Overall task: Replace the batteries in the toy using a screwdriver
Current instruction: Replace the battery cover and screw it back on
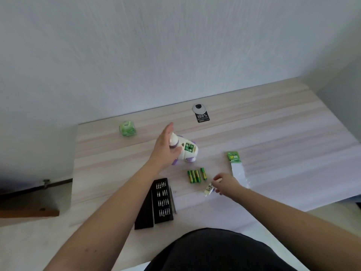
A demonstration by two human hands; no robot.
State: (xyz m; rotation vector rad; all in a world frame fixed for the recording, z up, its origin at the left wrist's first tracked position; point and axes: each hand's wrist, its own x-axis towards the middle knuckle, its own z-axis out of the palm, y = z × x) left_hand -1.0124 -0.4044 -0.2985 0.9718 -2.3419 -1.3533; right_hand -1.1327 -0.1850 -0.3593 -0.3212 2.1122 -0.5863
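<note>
**Toy with open battery bay, cover about to go back on**

Toy (184, 148): white and purple plastic, lying underside up against the palm of the left hand (166, 148). Its bay is uncovered and shows green cells seated inside, so the swap itself looks done. The left hand cups the toy from the side with relaxed, mostly straight fingers, steadying it so the bay faces up; it braces rather than clasps.

Battery cover (209, 189): a small pale piece, somewhat blurred, pinched in the fingertips of the right hand (224, 184), near the counter surface and nearer the person than the toy. Probably being picked up for refitting.

Loose batteries (196, 175): four green and yellow cells lying side by side between the two hands, just beyond the right hand; likely the spent set, laid aside from the toy.

Battery pack (235, 163): green card with clear wrapper, beyond and outboard of the right hand.

Bit case (161, 201): black, lid open, rows of bits showing, below the left forearm.

Screwdriver (173, 200): slim and grey, beside the case, within reach of either hand for the screw.

Green cube (127, 128): beyond the left hand, well apart.

Counter (273, 124): pale wood grain, carrying all items.
</note>
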